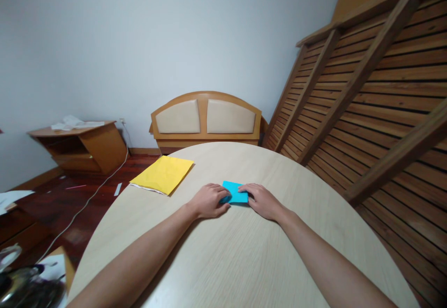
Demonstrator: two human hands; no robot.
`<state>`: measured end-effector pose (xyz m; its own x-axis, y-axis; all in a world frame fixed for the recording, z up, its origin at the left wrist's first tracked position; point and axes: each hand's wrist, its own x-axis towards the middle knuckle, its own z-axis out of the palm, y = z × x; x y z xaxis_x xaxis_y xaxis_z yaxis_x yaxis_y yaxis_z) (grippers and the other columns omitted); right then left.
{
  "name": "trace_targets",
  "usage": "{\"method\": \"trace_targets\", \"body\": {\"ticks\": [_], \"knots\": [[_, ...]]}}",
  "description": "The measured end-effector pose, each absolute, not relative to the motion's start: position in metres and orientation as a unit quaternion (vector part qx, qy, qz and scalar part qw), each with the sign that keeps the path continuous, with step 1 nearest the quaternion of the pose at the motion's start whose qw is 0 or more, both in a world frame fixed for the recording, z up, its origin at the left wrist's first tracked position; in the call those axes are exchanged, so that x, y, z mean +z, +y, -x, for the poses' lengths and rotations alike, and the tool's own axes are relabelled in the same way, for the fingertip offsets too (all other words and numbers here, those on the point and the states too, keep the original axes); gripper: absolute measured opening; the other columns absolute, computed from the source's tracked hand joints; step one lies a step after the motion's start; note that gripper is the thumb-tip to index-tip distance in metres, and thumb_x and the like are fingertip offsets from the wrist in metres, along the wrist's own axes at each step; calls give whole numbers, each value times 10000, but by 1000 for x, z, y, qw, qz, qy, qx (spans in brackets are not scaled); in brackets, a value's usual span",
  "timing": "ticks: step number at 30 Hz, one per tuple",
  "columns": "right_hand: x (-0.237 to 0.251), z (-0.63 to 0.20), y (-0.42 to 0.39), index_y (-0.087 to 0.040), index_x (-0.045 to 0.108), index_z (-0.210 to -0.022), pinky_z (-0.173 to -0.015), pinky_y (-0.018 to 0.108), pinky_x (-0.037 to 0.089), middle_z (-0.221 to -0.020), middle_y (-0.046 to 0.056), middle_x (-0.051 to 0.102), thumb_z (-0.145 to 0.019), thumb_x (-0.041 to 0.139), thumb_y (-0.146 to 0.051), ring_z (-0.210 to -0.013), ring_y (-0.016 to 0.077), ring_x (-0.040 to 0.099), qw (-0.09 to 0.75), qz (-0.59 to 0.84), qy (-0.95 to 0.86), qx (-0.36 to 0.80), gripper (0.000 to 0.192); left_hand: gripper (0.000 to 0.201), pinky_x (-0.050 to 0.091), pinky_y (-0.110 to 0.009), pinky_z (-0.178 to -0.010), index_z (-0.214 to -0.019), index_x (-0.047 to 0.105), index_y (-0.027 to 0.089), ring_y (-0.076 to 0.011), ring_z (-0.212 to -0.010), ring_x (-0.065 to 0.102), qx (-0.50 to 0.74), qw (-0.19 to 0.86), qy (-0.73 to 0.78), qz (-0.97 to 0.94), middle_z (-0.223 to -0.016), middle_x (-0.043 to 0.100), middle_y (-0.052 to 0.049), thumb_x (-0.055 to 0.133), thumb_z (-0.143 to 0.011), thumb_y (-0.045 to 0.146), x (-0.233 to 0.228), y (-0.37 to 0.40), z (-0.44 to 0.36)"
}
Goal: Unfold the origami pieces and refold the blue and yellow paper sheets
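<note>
Blue paper: I see 1 small folded sheet (pixel 236 192) lying flat on the surface (pixel 244 252), past its middle, between my 2 hands.
Left hand: my left hand (pixel 209 201) rests palm down on the paper's left edge; the fingers are curled together and press on it, pinching nothing that I can see.
Right hand: my right hand (pixel 260 201) lies flat on the right edge, fingers close together, pressing the paper down rather than gripping it.
Yellow paper: 1 larger sheet (pixel 162 174) sits near the left rim of the surface, well apart from my hands, with a white layer showing beneath its near edge.
Risk, slip: I judge the blue paper could skid on the smooth wood if 1 hand presses harder than the other.
Risk, crease: uneven pressure could set a fold crooked, since both edges are hidden under my fingers.
Risk, yellow paper: a stray forearm sweep could push it over the rim.
</note>
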<state>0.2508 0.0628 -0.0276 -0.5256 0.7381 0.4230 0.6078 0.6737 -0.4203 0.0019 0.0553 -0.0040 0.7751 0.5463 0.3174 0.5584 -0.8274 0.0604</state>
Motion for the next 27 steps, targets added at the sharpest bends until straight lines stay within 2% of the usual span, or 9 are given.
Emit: {"method": "trace_targets", "body": {"ticks": [6,15,22,27], "knots": [[-26,-251,62,-230,665,-1161,-968,422,464,-1142,69,693,-784,522,-38,-1069,233,605,290,390,-867,107,447,124,514,-317,-787,-943,625,213,-210,-860,673,-144,44,-328,933,-925,701,-56,532,-866,239,-6,59,-1],[-24,-251,62,-234,670,-1143,-953,423,466,-1110,72,693,-815,544,-74,-1048,235,604,294,396,-863,107,386,150,515,-254,-717,-920,643,210,-171,-802,673,-171,57,-377,909,-880,712,-41,494,-913,196,-15,67,3],[-25,-250,63,-224,684,-1060,-934,405,465,-1066,61,695,-773,519,-14,-1015,227,601,294,399,-862,106,392,169,519,-249,-693,-963,658,207,-166,-794,680,-216,60,-399,889,-903,731,-44,490,-938,201,-17,68,4],[-24,-250,63,-213,675,-966,-855,381,475,-970,60,694,-850,542,-95,-943,227,595,304,413,-852,106,213,172,528,-267,-687,-1000,652,207,-176,-781,692,-242,64,-402,881,-898,738,-52,489,-947,210,-21,71,5]]}}
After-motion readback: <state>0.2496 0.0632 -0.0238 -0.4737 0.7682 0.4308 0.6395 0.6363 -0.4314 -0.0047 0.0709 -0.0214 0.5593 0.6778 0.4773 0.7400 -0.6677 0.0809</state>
